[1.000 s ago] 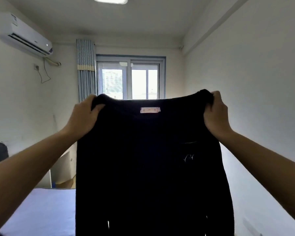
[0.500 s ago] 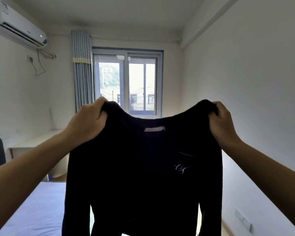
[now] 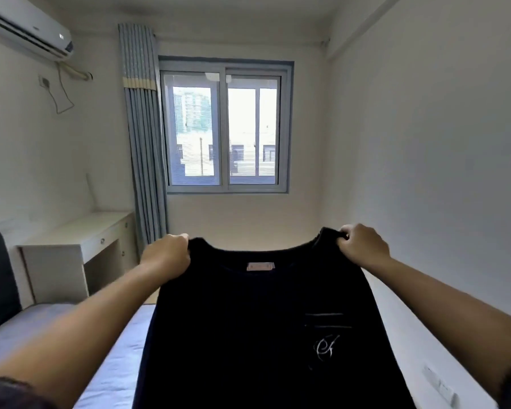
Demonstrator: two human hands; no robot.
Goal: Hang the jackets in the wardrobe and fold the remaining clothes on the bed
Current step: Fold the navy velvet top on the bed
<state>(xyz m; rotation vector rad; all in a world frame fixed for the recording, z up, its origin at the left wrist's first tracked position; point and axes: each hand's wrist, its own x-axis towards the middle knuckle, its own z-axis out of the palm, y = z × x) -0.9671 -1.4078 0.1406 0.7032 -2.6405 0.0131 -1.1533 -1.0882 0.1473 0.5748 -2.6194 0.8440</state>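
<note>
I hold a black top up by its shoulders over the bed.

My left hand has its fingers curled tight on one shoulder of the top, and my right hand grips the other shoulder the same way. The top hangs down between my arms, spread wide. It has a pink label at the neck and a small white squiggle on the chest. Past my hands are a window, a grey curtain and a white desk.
</note>
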